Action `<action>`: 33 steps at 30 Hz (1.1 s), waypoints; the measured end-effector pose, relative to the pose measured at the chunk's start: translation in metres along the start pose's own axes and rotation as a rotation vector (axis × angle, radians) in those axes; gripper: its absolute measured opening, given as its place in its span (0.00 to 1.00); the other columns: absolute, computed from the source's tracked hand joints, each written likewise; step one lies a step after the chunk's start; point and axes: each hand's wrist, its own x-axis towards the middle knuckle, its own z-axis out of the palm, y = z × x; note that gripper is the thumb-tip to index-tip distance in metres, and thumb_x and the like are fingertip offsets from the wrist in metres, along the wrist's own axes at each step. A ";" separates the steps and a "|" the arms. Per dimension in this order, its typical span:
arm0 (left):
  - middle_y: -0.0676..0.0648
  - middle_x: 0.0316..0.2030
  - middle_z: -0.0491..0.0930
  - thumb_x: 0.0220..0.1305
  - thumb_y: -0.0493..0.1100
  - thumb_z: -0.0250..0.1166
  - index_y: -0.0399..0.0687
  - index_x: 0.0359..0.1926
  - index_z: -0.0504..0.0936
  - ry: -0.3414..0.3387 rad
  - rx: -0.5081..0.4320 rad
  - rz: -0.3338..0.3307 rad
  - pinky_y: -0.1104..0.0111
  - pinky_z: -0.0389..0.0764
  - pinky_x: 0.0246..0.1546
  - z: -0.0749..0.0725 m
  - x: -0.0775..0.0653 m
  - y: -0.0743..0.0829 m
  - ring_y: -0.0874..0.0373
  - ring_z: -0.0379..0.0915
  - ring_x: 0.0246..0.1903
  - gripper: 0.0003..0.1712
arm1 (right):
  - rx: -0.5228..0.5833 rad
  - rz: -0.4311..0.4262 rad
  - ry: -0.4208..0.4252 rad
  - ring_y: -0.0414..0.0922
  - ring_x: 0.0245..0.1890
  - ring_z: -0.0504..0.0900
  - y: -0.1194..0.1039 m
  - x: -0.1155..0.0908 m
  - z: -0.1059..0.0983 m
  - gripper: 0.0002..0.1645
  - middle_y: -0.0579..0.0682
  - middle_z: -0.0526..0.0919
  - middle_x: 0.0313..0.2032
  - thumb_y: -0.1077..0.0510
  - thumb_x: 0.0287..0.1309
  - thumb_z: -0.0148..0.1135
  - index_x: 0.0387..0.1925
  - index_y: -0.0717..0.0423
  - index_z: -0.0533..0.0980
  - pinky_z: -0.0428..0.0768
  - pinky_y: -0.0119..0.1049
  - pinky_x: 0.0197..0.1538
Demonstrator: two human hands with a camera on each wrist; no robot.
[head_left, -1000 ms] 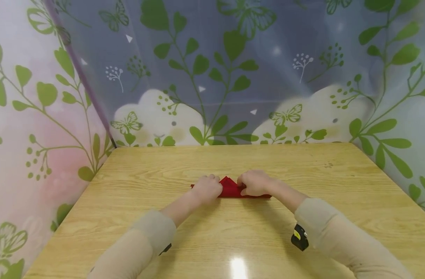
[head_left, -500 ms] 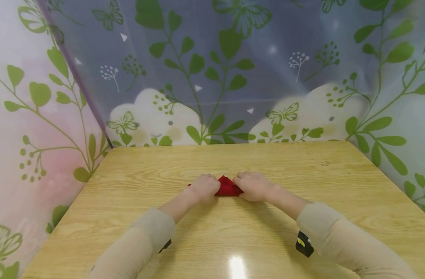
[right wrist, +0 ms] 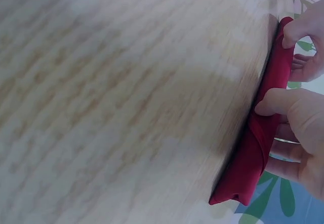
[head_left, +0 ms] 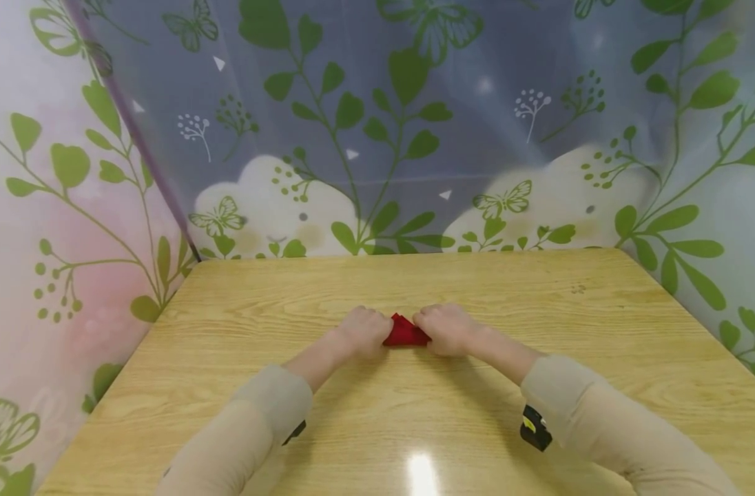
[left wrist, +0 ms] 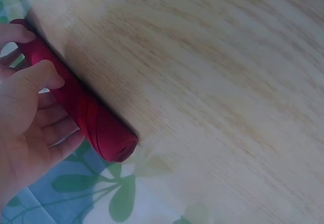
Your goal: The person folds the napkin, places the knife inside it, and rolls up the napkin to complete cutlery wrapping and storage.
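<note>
A red cloth, rolled into a thick tube, lies across the wooden table, a small corner peaking at its top edge in the head view. My left hand grips the roll left of its middle. On the other side my right hand grips it, a short stretch of cloth showing between the two. In the left wrist view, the left thumb presses the near side while the fingers reach behind the roll. The right wrist view has the right thumb against the cloth likewise, and folded layers at the roll's end.
The wood-grain table extends around the hands, with a bright light reflection near its front. Printed fabric walls with leaves and butterflies stand behind the table and at both sides. A black strap device hangs under the right sleeve.
The right hand has changed its grip and now covers the roll's right end. The cloth's raised corner shows smaller between the hands. The head view has shifted slightly.
</note>
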 end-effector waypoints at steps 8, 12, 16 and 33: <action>0.49 0.29 0.76 0.52 0.42 0.65 0.46 0.29 0.78 0.010 -0.101 -0.071 0.61 0.74 0.35 -0.003 -0.005 -0.003 0.55 0.73 0.33 0.06 | 0.121 0.034 -0.078 0.41 0.23 0.69 0.007 0.003 -0.004 0.10 0.42 0.70 0.22 0.61 0.39 0.65 0.23 0.50 0.71 0.70 0.37 0.27; 0.51 0.27 0.76 0.57 0.42 0.63 0.47 0.28 0.76 0.027 -0.131 -0.072 0.62 0.74 0.34 -0.006 -0.006 -0.005 0.57 0.74 0.30 0.05 | 0.210 0.039 -0.126 0.41 0.24 0.67 0.012 0.005 -0.005 0.07 0.43 0.71 0.25 0.60 0.41 0.64 0.28 0.52 0.76 0.69 0.37 0.29; 0.53 0.27 0.77 0.60 0.42 0.61 0.49 0.31 0.77 0.005 -0.156 -0.083 0.62 0.73 0.34 -0.007 -0.005 -0.008 0.58 0.74 0.30 0.03 | 0.299 0.054 -0.177 0.42 0.29 0.71 0.016 0.007 -0.006 0.14 0.46 0.74 0.32 0.61 0.46 0.62 0.38 0.57 0.80 0.72 0.37 0.36; 0.47 0.35 0.76 0.60 0.38 0.56 0.45 0.37 0.81 -0.032 -0.211 -0.206 0.57 0.73 0.43 -0.004 0.005 -0.010 0.50 0.71 0.42 0.08 | 0.397 0.073 -0.167 0.44 0.35 0.77 0.026 0.014 -0.005 0.11 0.47 0.80 0.34 0.67 0.56 0.53 0.39 0.58 0.78 0.74 0.40 0.44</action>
